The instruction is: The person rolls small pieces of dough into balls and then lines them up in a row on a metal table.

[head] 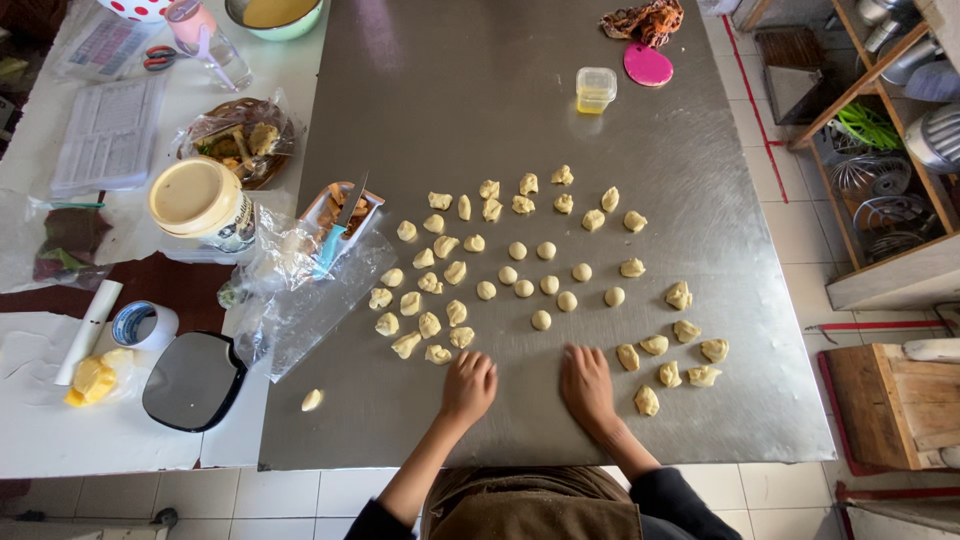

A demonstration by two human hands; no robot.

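My left hand (468, 385) and right hand (587, 385) lie palm-down on the steel surface (450, 120) close to my body, a little apart from each other, fingers together and flattened. I judge each palm is rolling a bit of dough under it, though whatever is beneath is hidden, so I cannot tell for sure. To do this well I would keep the pressure light and even and move in small circles, so a piece turns smooth instead of smearing on the steel.

Just beyond my fingertips the dough pieces (520, 265) are spread across the middle of the surface: rough, torn lumps (425, 325) to the left and another rough group (670, 360) to the right, with rounder balls (545, 285) in between. One stray piece (312, 400) sits apart near the left edge.

Further left lie crumpled clear plastic (300, 300) and a blue-handled knife (335, 240). At the far end stand a small lidded container (596, 88) and a pink disc (648, 65).
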